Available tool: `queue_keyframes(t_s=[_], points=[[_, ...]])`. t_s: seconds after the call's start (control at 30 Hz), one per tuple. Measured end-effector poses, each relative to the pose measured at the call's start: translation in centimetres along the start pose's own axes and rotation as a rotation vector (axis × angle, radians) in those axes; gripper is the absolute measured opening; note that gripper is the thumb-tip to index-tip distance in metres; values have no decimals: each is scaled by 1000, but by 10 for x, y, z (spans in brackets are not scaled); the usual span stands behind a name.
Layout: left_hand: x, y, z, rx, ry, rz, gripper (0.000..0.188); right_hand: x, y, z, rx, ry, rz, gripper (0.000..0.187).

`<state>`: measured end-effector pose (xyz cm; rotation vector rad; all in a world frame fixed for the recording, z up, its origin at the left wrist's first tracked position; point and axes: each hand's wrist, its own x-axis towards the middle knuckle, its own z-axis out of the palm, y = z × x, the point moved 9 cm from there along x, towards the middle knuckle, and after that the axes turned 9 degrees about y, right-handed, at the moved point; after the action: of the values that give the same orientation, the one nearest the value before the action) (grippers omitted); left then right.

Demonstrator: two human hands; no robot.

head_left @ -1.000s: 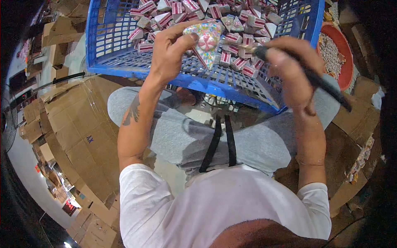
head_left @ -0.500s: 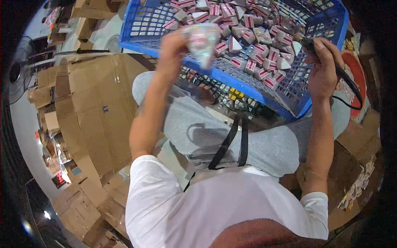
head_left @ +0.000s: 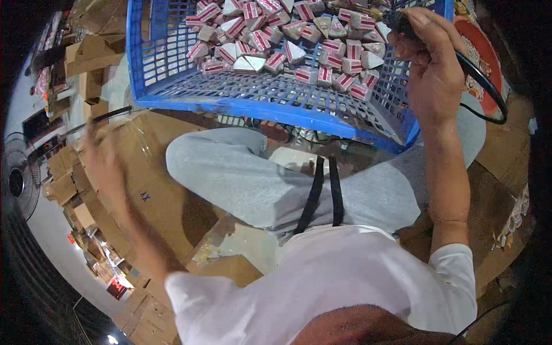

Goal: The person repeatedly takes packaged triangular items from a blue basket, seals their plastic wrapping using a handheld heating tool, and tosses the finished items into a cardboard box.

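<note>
Swung away from the blue basket (head_left: 259,110), where it held a sprinkled wedge half a second ago, the left hand (head_left: 105,158) is now out to the person's left, above a large cardboard sheet (head_left: 167,184). Motion blurs it, so I cannot tell whether its fingers are open or closed, or whether they hold anything. Up at the basket's right side, the right hand (head_left: 435,60) has its fingers wrapped around a black tool (head_left: 399,26), whose narrow tan front end points left over the basket. From the tool a black cord (head_left: 489,86) loops down beside the wrist. Many wedge-shaped pieces (head_left: 259,40), whitish with pink-red bands, lie jumbled inside the basket, most of them toward its far side; nearer the front, the slatted floor shows. Just right of the basket, partly behind the right hand, stands a red tub (head_left: 493,63) of small pale pieces. Grey-trousered legs (head_left: 230,172) bend in front of the basket.
</note>
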<state>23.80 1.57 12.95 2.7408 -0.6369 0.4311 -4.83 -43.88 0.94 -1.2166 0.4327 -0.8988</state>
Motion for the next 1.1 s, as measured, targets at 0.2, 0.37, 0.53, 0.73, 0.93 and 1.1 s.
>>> queue_keyframes(t_s=[0.2, 0.37, 0.53, 0.73, 0.93, 1.1], points=[[-43, 185, 398, 60, -577, 956, 48, -7, 6, 5, -249, 178, 89, 24], [-95, 163, 581, 278, -602, 855, 45, -10, 16, -20, -84, 254, 132, 18], [-102, 180, 566, 98, -664, 778, 49, -11, 6, -30, -57, 340, 145, 18], [-27, 181, 448, -604, -877, -55, 62, -4, 18, -16, 12, 327, 224, 18], [-28, 216, 252, -1575, -923, -282, 72, -22, -12, 35, -302, 86, 3, 25], [-77, 215, 218, -1685, -838, -517, 56, -46, -35, 55, -360, -102, -199, 23]])
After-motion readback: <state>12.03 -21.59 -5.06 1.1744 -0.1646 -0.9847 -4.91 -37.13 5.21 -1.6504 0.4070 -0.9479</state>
